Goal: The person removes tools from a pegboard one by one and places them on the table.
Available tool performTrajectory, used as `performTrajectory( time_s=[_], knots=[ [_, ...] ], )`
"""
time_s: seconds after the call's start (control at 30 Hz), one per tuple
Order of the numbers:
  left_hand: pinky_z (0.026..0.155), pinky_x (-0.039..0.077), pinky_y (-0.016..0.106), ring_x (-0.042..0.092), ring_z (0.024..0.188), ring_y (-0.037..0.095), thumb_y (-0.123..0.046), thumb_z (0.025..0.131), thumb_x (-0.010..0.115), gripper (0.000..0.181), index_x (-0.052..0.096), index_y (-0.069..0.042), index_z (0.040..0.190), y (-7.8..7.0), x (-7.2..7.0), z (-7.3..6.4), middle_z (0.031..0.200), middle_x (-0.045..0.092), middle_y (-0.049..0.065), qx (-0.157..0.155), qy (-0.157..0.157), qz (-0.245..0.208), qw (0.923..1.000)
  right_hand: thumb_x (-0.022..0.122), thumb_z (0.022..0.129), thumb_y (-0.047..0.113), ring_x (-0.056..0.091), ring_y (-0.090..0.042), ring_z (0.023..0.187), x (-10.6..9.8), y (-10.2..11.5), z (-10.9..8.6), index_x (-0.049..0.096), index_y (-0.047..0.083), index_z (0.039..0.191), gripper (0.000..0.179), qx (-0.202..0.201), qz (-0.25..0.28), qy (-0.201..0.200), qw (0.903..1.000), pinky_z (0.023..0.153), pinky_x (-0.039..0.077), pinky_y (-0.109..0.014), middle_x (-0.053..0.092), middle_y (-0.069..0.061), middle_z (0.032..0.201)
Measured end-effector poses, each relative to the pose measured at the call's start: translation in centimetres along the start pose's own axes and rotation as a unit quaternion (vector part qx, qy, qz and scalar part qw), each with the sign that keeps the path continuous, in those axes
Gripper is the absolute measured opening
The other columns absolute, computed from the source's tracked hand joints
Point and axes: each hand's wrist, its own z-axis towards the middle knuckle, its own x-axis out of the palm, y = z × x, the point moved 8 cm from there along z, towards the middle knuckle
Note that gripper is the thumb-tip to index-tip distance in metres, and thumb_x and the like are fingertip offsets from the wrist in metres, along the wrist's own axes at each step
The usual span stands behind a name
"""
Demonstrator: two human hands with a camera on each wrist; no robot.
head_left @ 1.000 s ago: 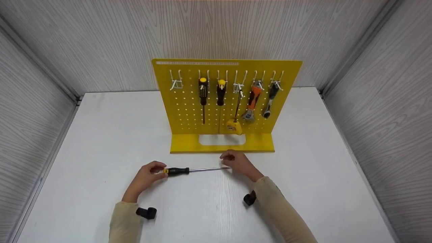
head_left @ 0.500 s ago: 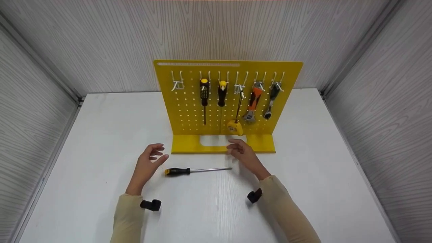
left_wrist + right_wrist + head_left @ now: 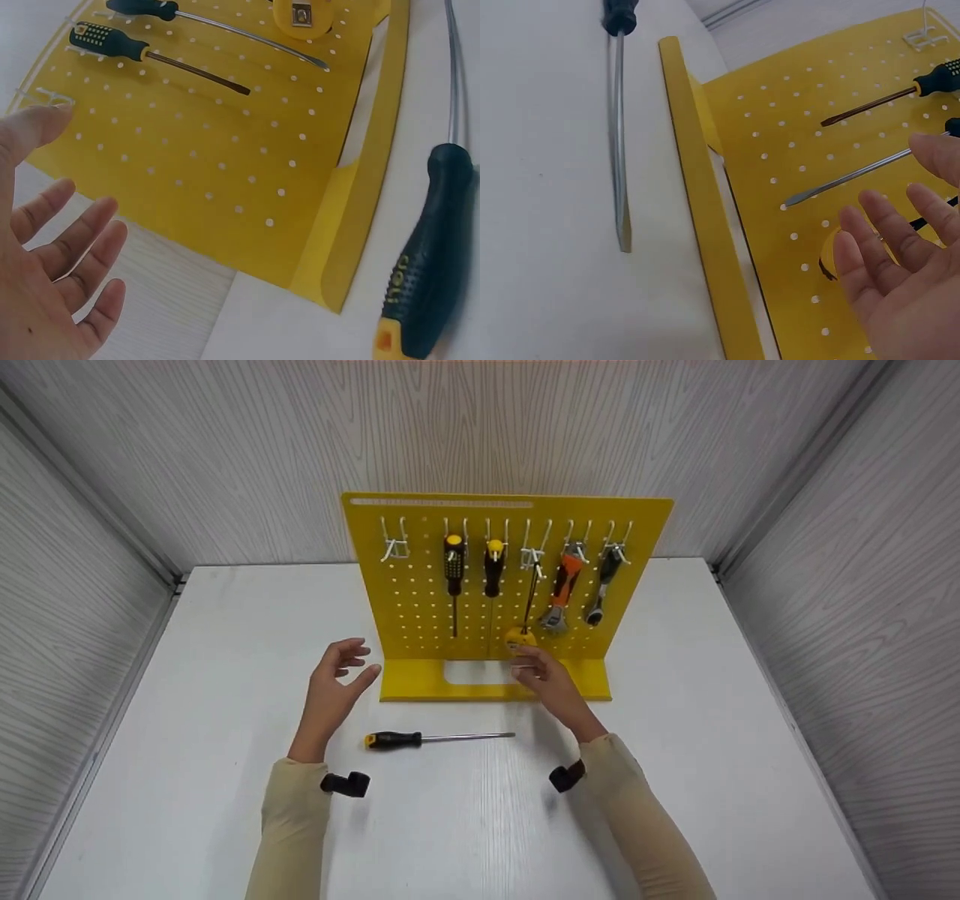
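Note:
A flat-blade screwdriver [image 3: 395, 740] with a black and yellow handle lies across the white table, its metal shaft toward the right. My left hand [image 3: 336, 686] is raised beyond its handle, left of the yellow pegboard [image 3: 420, 619], fingers spread and holding nothing. In front of the pegboard's lower right, my right hand [image 3: 549, 681] is up with relaxed fingers and nothing in them. Its fingertips overlap the yellow tape measure [image 3: 520, 637] in the head view, hiding the lower part. In the right wrist view that tape measure [image 3: 829, 253] shows partly behind the fingers.
Two screwdrivers [image 3: 454, 566], [image 3: 493, 570] hang on the board's hooks. An orange-handled adjustable wrench [image 3: 564, 589] and a ratchet-like tool [image 3: 602, 585] hang at right. The leftmost hook [image 3: 394, 547] holds nothing. Panelled walls [image 3: 480, 427] enclose the table.
My left hand has let go of the screwdriver's handle and risen toward the pegboard. The right hand has left the blade's tip and moved up to the tape measure. The screwdriver stays on the table.

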Motion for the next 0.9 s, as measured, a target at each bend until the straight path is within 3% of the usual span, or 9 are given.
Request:
performTrajectory(
  time_s=[0.3, 0.6, 0.9],
  knots=[
    [0.098, 0.036, 0.041, 0.053, 0.113, 0.027, -0.027, 0.089, 0.069, 0.056, 0.047, -0.006, 0.135, -3.2, 1.0, 2.5, 0.127, 0.056, 0.014, 0.035, -0.017, -0.029, 0.9988, 0.058, 0.097, 0.019, 0.05, -0.032, 0.126, 0.8, 0.3, 0.9, 0.035, 0.008, 0.147, 0.055, 0.017, -0.002, 0.022, 0.9996, 0.105, 0.043, -0.043, 0.047, -0.021, 0.142],
    [0.098, 0.037, 0.045, 0.053, 0.113, 0.026, -0.027, 0.088, 0.07, 0.06, 0.044, -0.007, 0.138, -6.8, 3.5, 4.6, 0.129, 0.055, 0.013, 0.063, 0.009, -0.052, 0.9966, 0.061, 0.095, 0.026, 0.05, -0.029, 0.128, 1.7, 0.8, 1.6, 0.03, 0.017, 0.147, 0.061, 0.042, -0.017, 0.016, 0.9988, 0.107, 0.042, -0.044, 0.045, -0.012, 0.146],
    [0.095, 0.04, 0.041, 0.055, 0.116, 0.025, -0.03, 0.085, 0.073, 0.063, 0.045, -0.01, 0.138, -9.0, 5.2, 6.5, 0.129, 0.056, 0.01, 0.073, 0.016, -0.068, 0.9949, 0.063, 0.094, 0.028, 0.046, -0.029, 0.133, 2.4, 3.4, 2.5, 0.028, 0.02, 0.15, 0.066, 0.011, -0.04, 0.026, 0.9988, 0.109, 0.039, -0.045, 0.043, -0.01, 0.148]
  ],
)
